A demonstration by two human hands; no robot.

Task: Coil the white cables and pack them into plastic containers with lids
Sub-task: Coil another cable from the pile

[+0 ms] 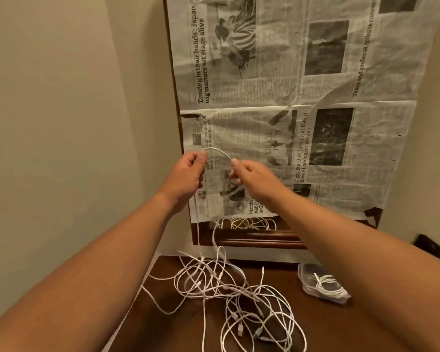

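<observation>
On the table, one container; two hands pinch one cable.

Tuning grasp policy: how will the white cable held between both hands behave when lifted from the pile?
Probably floppy: the cable arcs between the left hand and right hand, then hangs slack. Likely to snag: it runs down into the tangled pile on the table, so neighbours may drag along. Seems light; fingertip pinches hold it.
</observation>
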